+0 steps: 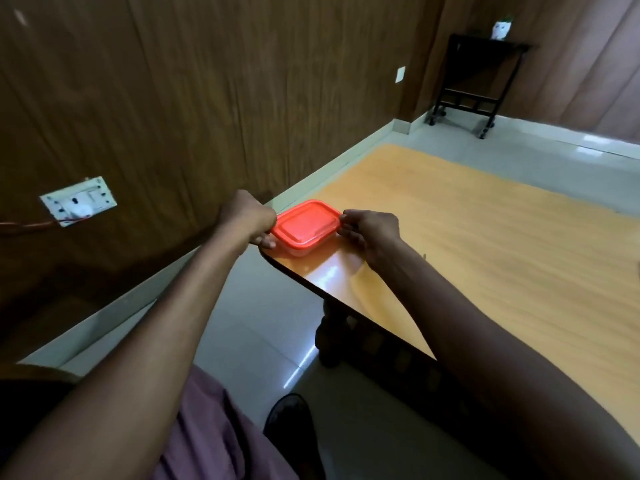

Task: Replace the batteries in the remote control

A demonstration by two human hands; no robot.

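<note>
Left hand (248, 216) curled round one end of a red-lidded box (305, 227); right hand (369, 233) pinching the lid edge at the opposite end. Box sits between both hands on the table (485, 258) corner, lid on. Remote and batteries not visible; box contents can't be made out.

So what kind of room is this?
Probably a room in a home or small office. There's a wooden table with a red-lidded box held by both hands, wood-panelled walls with a wall socket, and a small black stand in the corner.
</note>
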